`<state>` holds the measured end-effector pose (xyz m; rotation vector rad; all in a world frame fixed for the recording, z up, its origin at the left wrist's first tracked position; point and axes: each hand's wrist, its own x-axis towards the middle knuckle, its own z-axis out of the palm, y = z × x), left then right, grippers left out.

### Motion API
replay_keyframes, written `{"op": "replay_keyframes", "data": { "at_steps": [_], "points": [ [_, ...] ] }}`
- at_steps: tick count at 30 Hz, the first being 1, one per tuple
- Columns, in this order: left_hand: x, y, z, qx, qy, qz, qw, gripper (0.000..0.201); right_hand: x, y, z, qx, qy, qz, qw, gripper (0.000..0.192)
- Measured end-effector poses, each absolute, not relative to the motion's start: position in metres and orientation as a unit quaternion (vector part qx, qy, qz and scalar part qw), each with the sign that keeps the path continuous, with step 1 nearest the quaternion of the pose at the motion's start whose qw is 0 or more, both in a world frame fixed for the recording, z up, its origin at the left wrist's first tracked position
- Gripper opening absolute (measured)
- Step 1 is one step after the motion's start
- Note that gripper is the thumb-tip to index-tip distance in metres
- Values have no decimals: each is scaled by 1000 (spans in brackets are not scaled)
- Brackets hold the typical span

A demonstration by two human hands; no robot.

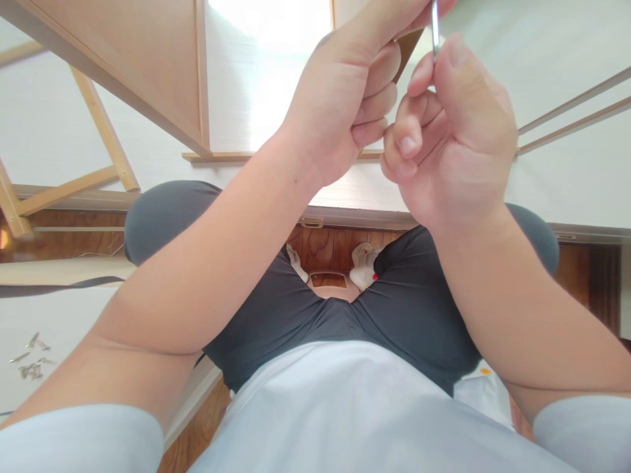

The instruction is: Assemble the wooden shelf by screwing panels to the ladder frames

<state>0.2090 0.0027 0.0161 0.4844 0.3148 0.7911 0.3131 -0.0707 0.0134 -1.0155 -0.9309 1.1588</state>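
Observation:
My right hand point(453, 131) is closed, with thumb and forefinger pinching the lower end of a thin shiny metal rod point(435, 29). The rod points up and leaves the picture at the top. Beside it, my left hand point(355, 98) has its lower fingers curled in. Its thumb and forefinger reach toward the rod's upper part at the top edge, where their grip is cut off. Behind the two hands shows a brown wooden piece point(410, 52), mostly covered by them.
A wooden-framed panel point(133, 59) stands upper left, beside a light wooden frame point(101, 125). Several screws point(32, 371) lie on a white surface at lower left. Two thin strips point(576, 108) run along the right. My knees are under the white tabletop point(582, 177).

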Motion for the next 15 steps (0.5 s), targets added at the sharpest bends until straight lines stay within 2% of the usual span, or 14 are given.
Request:
{"op": "replay_keyframes", "data": {
  "at_steps": [5,8,12,15],
  "points": [
    [210,3,18,254,167,377,875,33,309,-70,11,-527,-420,417,610,57],
    [212,3,16,280,149,387,866,35,306,-68,9,-519,-427,387,631,61],
    [212,3,14,332,135,398,844,43,306,-67,9,-469,-445,377,664,55],
    [209,3,15,352,138,390,839,44,305,-69,12,-484,-452,392,638,47]
  ]
}}
